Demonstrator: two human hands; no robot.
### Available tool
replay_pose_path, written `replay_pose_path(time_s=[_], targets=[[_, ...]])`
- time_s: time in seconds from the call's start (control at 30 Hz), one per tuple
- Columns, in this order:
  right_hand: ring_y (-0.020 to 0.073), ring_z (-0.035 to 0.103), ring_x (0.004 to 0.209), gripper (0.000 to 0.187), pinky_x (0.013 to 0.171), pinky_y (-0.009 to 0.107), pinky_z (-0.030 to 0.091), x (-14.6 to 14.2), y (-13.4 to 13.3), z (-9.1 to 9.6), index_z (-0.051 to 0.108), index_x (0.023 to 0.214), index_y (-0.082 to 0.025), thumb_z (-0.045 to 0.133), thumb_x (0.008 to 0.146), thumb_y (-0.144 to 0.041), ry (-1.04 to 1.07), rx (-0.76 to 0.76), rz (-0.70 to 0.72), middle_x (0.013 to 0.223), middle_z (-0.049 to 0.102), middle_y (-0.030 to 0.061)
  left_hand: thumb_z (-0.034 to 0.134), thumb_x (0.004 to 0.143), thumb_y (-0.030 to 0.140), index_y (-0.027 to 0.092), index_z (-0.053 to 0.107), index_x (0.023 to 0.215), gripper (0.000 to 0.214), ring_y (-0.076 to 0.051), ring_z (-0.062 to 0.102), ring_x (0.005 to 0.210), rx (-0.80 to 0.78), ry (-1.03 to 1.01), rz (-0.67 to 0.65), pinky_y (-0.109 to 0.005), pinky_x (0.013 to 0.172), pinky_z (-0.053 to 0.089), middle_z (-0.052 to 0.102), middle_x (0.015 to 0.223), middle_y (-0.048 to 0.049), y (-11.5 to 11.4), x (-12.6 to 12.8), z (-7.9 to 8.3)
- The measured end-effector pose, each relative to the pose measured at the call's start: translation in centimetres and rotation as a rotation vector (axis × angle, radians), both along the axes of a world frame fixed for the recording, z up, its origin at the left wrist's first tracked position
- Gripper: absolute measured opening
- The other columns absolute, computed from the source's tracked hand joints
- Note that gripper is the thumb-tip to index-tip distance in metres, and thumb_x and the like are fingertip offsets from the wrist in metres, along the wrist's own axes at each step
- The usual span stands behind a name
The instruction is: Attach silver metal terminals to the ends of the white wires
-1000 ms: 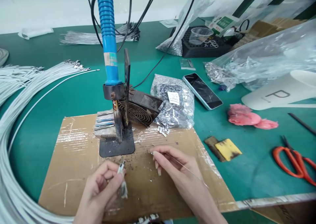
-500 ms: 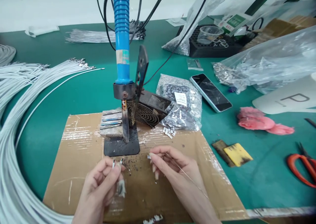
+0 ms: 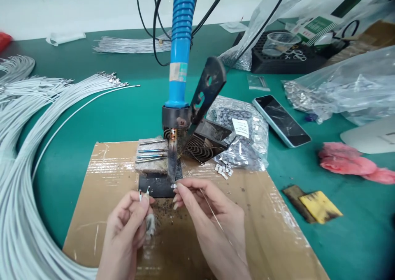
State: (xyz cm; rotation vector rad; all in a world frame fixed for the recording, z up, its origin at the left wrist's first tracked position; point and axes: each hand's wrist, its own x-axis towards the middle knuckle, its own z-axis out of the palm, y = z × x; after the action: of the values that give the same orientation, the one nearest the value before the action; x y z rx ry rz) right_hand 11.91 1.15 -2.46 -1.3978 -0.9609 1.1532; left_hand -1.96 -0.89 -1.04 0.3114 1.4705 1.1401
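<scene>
My left hand [image 3: 129,222] is closed, pinching two thin white cables whose metal-tipped ends [image 3: 143,193] stick up above my fingers. My right hand [image 3: 203,212] pinches a thin solder wire [image 3: 216,220]; its end sits at the tip of the soldering iron [image 3: 172,165]. The iron has a blue ribbed handle [image 3: 181,45] and stands upright in a black stand [image 3: 157,185] on a taped cardboard sheet [image 3: 101,197]. My two hands are close together just in front of the stand.
A large loop of white cables [image 3: 37,119] lies left. Behind the iron sit a small fan [image 3: 200,144], a bag of metal parts [image 3: 243,136] and loose terminals [image 3: 224,170]. A phone [image 3: 280,119], pink cloth [image 3: 348,158], yellow sponge [image 3: 321,206] and plastic bags [image 3: 339,86] lie right.
My right hand has moved left and forward, bringing the solder wire's end up to the iron's tip. My left hand has lifted the cable ends slightly. The view has shifted left.
</scene>
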Motion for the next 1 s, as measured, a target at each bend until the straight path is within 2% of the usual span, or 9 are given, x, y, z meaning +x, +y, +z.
replay_pose_path(time_s=[0.1,0.4,0.67,0.83,1.0], targets=[[0.013,0.073,0.063,0.007,0.062,0.019,0.06,-0.08,0.02,0.16,0.079,0.088,-0.026,0.075,0.09,-0.03,0.006,0.015,-0.012,0.071,0.077,-0.0015,0.097,0.058,0.054,0.018,0.067,0.072,0.049,0.0,0.022,0.044,-0.009,0.001,0.001,-0.01,0.043,0.019,0.059,0.058,0.0059,0.06,-0.02,0.0],[0.0119,0.072,0.063,0.006,0.061,0.017,0.058,0.06,-0.03,0.33,0.079,0.088,-0.027,0.074,0.091,-0.029,-0.031,0.027,0.006,0.071,0.077,-0.0025,0.094,0.066,0.052,0.018,0.063,0.071,0.047,-0.001,0.021,0.046,-0.008,-0.01,-0.021,-0.011,0.046,0.02,0.055,0.057,0.0065,0.13,-0.21,-0.37],[0.0153,0.072,0.064,0.007,0.065,0.025,0.057,-0.47,-0.22,0.63,0.08,0.087,-0.026,0.073,0.09,-0.025,-0.075,0.087,-0.051,0.071,0.077,-0.0011,0.095,0.064,0.053,0.018,0.062,0.07,0.049,-0.002,0.02,0.048,-0.017,-0.015,-0.022,-0.011,0.045,0.019,0.05,0.056,0.0075,0.16,-0.16,-0.28],[0.0167,0.072,0.064,0.008,0.066,0.027,0.057,-0.41,-0.27,0.72,0.079,0.087,-0.026,0.072,0.091,-0.024,-0.118,0.102,-0.041,0.071,0.076,-0.0009,0.094,0.066,0.053,0.018,0.062,0.071,0.048,-0.003,0.02,0.047,-0.017,-0.001,-0.024,-0.011,0.045,0.02,0.053,0.057,0.0068,0.06,-0.23,-0.39],[0.0139,0.072,0.065,0.009,0.067,0.024,0.055,-0.46,-0.32,0.64,0.079,0.087,-0.028,0.072,0.091,-0.024,-0.109,0.102,-0.064,0.072,0.076,-0.0036,0.094,0.066,0.053,0.019,0.062,0.072,0.047,-0.003,0.019,0.048,-0.003,-0.015,-0.026,-0.012,0.045,0.017,0.052,0.057,0.0069,0.0,-0.24,-0.45]])
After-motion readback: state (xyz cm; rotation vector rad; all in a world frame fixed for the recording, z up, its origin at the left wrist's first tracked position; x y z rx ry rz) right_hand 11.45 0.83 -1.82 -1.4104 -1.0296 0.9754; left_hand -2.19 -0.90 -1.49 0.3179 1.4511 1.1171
